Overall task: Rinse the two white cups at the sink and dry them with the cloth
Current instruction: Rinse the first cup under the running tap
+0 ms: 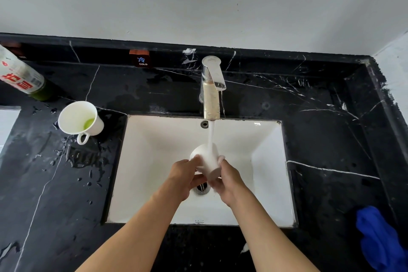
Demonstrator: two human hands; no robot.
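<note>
One white cup (pixel 206 159) is held over the white sink (pixel 154 161), tilted on its side under the running stream from the chrome tap (pixel 211 88). My left hand (pixel 184 178) grips its left side and my right hand (pixel 228 180) grips its base end. The second white cup (pixel 79 120) stands on the black marble counter left of the sink, handle toward me, with a little green liquid inside. The blue cloth (pixel 379 238) lies crumpled on the counter at the lower right.
A white and green bottle (pixel 22 75) stands at the far left. Water drops and a puddle (pixel 86 159) wet the counter beside the left cup. A small "COLD" label (pixel 139 58) sits on the backsplash. The sink drain (pixel 202 187) lies below my hands.
</note>
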